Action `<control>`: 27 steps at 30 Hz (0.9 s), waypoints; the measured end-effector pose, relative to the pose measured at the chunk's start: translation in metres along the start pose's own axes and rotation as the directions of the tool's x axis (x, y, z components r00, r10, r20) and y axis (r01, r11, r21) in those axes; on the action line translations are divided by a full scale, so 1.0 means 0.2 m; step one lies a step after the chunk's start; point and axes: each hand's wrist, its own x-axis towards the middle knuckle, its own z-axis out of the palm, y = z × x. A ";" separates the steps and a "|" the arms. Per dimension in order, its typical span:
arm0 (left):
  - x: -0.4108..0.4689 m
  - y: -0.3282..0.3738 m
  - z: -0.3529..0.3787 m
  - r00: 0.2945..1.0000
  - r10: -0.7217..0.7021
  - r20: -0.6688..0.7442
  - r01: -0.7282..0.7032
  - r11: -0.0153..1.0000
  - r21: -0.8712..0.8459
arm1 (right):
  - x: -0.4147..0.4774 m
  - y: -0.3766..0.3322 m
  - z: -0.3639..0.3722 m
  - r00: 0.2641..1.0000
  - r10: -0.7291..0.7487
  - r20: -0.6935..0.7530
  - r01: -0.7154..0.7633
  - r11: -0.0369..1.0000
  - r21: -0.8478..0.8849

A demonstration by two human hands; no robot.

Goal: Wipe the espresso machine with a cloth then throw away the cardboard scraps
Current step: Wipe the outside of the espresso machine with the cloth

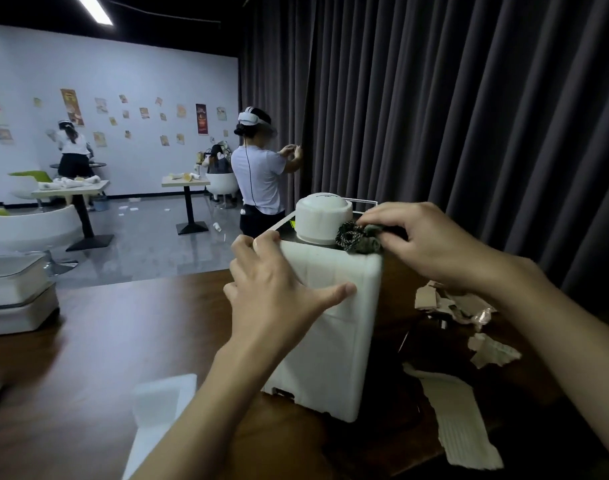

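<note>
Lowest in the frame, a flat white foam sheet lies on the dark brown wooden worktop, between the two forearms. Above it, at centre, stands the white boxy espresso machine. The left hand braces it, fingers spread over the upper left edge and thumb stretched across the near face, gripping nothing. The right hand pinches a bunched dark knitted cloth against the machine's top at its near corner, just beside the white round cap. The torn brown cardboard scraps lie untouched on the worktop at the right of the frame, from beside the machine down to the lower right.

The wiping is the step in hand. To do it well, I judge the left hand should hold the body firm so it cannot slide. The cloth would do better opened out flatter for more contact, drawn round the foot of the cap, then down each face in overlapping strokes, clear of the scraps.
</note>
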 end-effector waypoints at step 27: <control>-0.18 0.25 0.16 0.971 0.122 -0.205 -0.095 0.986 0.138 | -0.17 0.22 -0.20 0.975 0.174 0.141 -0.195 0.968 0.157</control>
